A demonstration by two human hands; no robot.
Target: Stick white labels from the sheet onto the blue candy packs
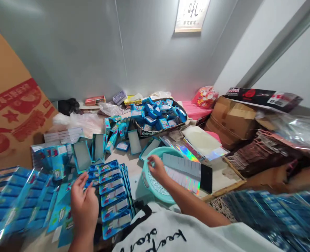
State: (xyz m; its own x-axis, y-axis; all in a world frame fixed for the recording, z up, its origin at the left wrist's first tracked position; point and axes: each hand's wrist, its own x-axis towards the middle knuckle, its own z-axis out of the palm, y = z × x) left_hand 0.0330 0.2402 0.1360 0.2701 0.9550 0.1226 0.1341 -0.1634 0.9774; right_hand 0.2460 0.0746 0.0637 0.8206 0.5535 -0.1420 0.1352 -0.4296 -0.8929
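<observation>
My left hand (pixel 83 203) rests over a fanned row of flat blue packages (pixel 113 196) in front of me, its fingers curled against the nearest one. My right hand (pixel 157 168) reaches over the rim of a teal plastic basin (pixel 145 175) filled with small white pieces, fingers bent in a pinch on something I cannot make out. A stack of white cards and a dark card (pixel 194 171) lies across the basin's right side.
A cardboard tray of small blue boxes (pixel 158 117) stands behind the basin. Holographic sheets (pixel 188 152) lie to its right. Brown cartons (pixel 232 120) sit at the right, a large printed carton (pixel 10 115) at the left. Blue packs (pixel 10 199) are piled at the left.
</observation>
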